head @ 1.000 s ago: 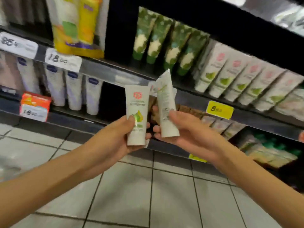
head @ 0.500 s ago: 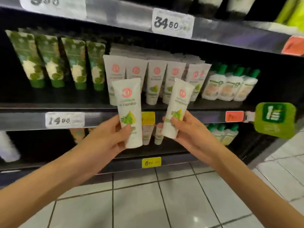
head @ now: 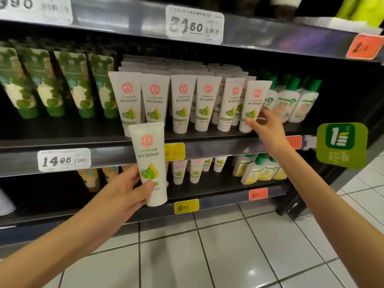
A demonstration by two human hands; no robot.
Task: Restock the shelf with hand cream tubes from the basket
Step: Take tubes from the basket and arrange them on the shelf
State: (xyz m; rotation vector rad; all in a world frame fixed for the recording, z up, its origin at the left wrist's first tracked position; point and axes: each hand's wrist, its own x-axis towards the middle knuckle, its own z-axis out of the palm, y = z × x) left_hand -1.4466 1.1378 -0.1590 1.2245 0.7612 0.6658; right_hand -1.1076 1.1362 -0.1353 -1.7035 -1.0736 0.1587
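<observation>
My left hand (head: 126, 190) grips a white hand cream tube (head: 150, 159) with a red round logo and green fruit print, held upright, cap down, in front of the shelf edge (head: 116, 154). My right hand (head: 268, 129) reaches onto the middle shelf and holds a second matching tube (head: 252, 104) by its lower end, standing at the right end of a row of the same white tubes (head: 182, 102). No basket is in view.
Green patterned tubes (head: 68, 84) stand left of the white row; green-capped bottles (head: 291, 102) stand right of it. A green sign (head: 340, 144) juts out from the shelf edge at right. Smaller tubes and bottles fill the lower shelf (head: 207, 169). White tiled floor (head: 207, 256) lies below.
My right hand has moved up and right, carrying its tube from in front of the shelf edge onto the shelf at the row's right end. My left hand has lowered slightly with its tube.
</observation>
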